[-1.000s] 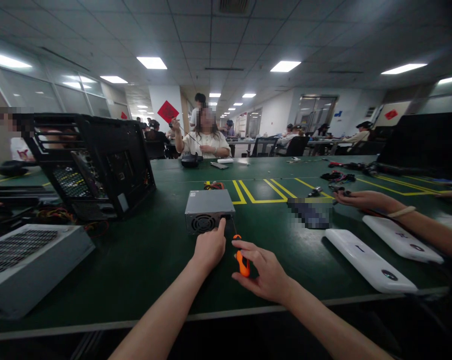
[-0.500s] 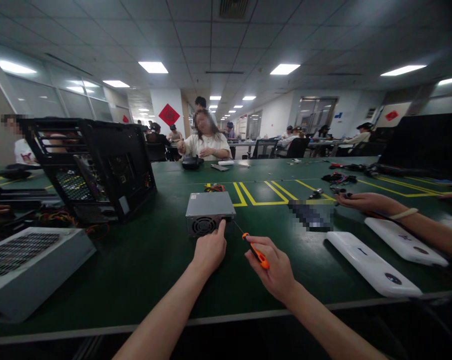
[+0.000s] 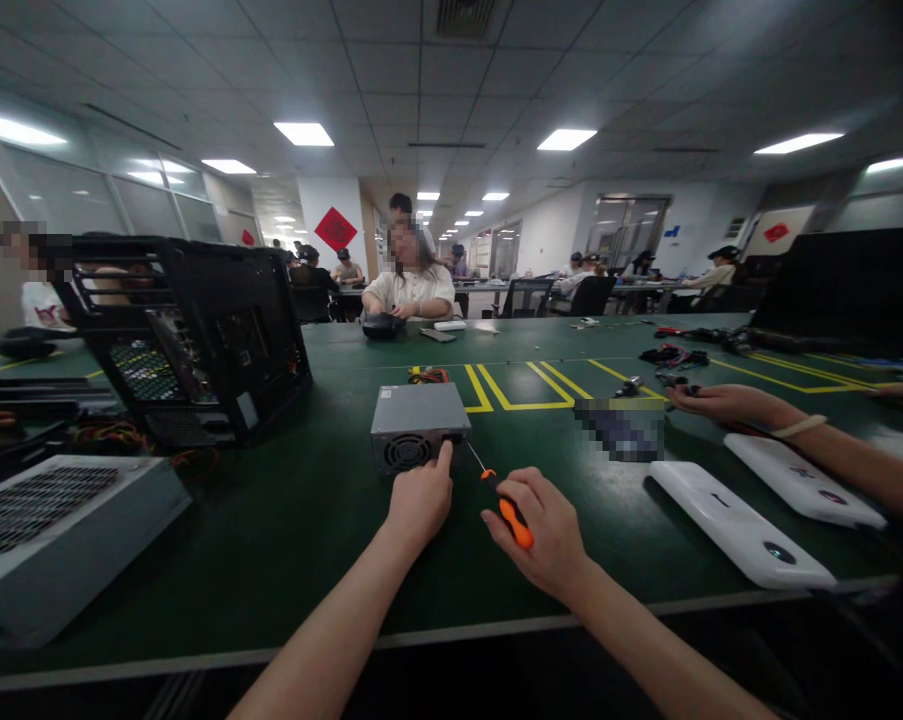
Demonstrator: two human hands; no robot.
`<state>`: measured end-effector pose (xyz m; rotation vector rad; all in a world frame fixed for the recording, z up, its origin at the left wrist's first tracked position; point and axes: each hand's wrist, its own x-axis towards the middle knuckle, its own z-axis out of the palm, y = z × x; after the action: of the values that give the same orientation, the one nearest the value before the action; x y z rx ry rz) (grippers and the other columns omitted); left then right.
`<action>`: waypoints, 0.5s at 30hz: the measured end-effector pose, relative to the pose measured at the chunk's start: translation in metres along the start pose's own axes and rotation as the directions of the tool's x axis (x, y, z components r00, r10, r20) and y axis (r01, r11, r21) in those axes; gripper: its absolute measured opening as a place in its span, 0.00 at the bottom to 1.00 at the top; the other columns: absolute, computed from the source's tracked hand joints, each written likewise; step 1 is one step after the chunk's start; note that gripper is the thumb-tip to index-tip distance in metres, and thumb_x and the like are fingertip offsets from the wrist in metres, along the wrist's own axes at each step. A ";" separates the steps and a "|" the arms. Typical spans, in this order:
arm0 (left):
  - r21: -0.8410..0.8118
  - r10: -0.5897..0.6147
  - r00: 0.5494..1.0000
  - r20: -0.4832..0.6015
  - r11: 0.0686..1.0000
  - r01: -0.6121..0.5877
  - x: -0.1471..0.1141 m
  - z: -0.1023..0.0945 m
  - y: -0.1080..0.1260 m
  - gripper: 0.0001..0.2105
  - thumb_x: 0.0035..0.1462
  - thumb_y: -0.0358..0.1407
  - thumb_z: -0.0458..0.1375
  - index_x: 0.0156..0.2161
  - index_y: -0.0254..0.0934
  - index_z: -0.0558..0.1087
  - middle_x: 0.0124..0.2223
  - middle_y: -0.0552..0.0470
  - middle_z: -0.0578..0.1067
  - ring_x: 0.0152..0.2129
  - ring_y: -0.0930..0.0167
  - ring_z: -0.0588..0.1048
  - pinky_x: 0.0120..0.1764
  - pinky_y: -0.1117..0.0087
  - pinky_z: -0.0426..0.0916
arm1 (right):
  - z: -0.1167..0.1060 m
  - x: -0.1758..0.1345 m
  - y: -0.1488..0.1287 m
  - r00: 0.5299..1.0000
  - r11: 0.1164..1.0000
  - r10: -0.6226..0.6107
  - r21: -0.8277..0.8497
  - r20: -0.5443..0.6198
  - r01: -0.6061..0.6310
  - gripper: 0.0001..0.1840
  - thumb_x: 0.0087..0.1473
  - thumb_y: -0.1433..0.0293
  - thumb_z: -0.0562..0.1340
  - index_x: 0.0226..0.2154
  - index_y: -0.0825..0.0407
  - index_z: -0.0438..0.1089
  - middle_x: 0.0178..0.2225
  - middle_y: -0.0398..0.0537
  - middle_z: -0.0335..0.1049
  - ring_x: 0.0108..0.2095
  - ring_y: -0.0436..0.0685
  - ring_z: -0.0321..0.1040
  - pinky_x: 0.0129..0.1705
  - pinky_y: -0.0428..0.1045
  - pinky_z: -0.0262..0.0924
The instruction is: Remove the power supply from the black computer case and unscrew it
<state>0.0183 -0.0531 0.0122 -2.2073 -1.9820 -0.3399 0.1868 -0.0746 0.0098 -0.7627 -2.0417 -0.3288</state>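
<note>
A grey computer power supply (image 3: 421,408) sits on the green table, its round fan grille facing me. My left hand (image 3: 421,497) is at its front, the index finger stretched out and touching the panel near the socket. The other fingers are partly hidden, and I see nothing held there. In my right hand (image 3: 545,525) is a screwdriver with an orange and black handle (image 3: 516,520). Its thin shaft slants up and left to the right end of the power supply's front. Whether the tip meets a screw is too small to tell.
A black computer case (image 3: 196,340) and a larger grey power supply (image 3: 68,540) stand at left. White oblong devices (image 3: 736,520) lie at right, near another person's hand (image 3: 728,400). Cables (image 3: 676,357) lie farther back. Across the table sits a person (image 3: 413,290).
My right hand has shifted slightly and its grip on the screwdriver handle has changed, the handle now steeper. My left hand stays on the power supply. The person opposite has brought their hands together.
</note>
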 end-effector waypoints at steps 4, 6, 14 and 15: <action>-0.015 0.005 1.000 0.003 1.000 -0.004 0.000 0.000 -0.001 0.24 0.56 0.32 0.42 0.58 0.37 0.47 0.38 0.44 0.74 0.31 0.65 0.74 0.32 0.66 0.66 | 0.002 -0.001 0.000 1.000 0.998 -0.019 -0.063 0.021 0.020 0.06 0.49 0.70 0.56 0.33 0.54 0.62 0.25 0.46 0.64 0.25 0.53 0.60 0.29 0.49 0.53; -0.017 0.007 1.000 0.010 1.000 -0.007 -0.001 -0.001 -0.001 0.23 0.56 0.33 0.42 0.58 0.37 0.47 0.38 0.44 0.74 0.31 0.65 0.74 0.32 0.66 0.65 | 0.004 -0.002 0.001 0.998 0.996 -0.038 -0.075 0.047 0.042 0.04 0.49 0.71 0.55 0.31 0.54 0.62 0.24 0.45 0.63 0.24 0.52 0.58 0.29 0.49 0.52; -0.008 -0.003 0.999 0.048 1.000 0.004 -0.002 -0.004 -0.002 0.23 0.56 0.33 0.41 0.58 0.37 0.45 0.38 0.44 0.74 0.33 0.65 0.74 0.33 0.66 0.65 | 0.006 -0.003 0.003 0.999 0.999 -0.023 -0.045 0.041 0.025 0.04 0.49 0.72 0.56 0.31 0.52 0.64 0.24 0.45 0.62 0.26 0.53 0.58 0.30 0.49 0.53; -0.006 -0.002 0.999 0.054 1.000 0.002 -0.002 -0.004 -0.002 0.23 0.57 0.33 0.41 0.58 0.37 0.45 0.38 0.43 0.74 0.33 0.64 0.74 0.33 0.66 0.65 | 0.007 -0.003 0.004 1.000 0.999 -0.017 -0.031 0.025 0.017 0.06 0.50 0.71 0.56 0.33 0.52 0.64 0.24 0.45 0.63 0.26 0.53 0.58 0.30 0.49 0.53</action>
<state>0.0163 -0.0557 0.0156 -2.2414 -2.0126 -0.2895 0.1863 -0.0693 0.0029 -0.7725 -2.0720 -0.3633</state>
